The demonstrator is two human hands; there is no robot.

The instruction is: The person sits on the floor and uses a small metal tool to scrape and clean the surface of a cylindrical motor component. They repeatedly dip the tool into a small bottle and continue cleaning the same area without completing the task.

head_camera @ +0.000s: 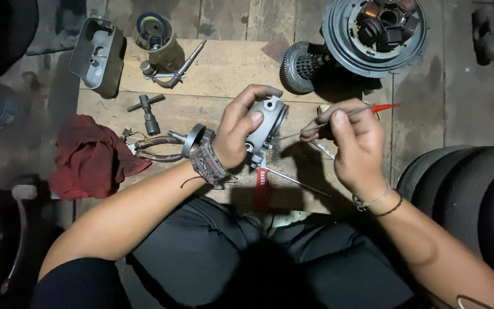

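My left hand (240,127) grips a grey metal engine part (267,123), a cylinder-like casting, held above a wooden board (212,71). My right hand (354,143) holds a thin metal pick with a red tip (367,109), its point reaching towards the part's open face. Bracelets wrap my left wrist, thin bands my right. A red-handled screwdriver (270,174) lies on the board just below the part.
Red-handled pliers (155,147) and a red rag (90,157) lie left. A T-handle wrench (148,111), a grey metal cover (94,52), a tin (154,34), a clutch gear (301,66) and a round stator plate (375,34) sit farther back. Tyres (464,189) stand right.
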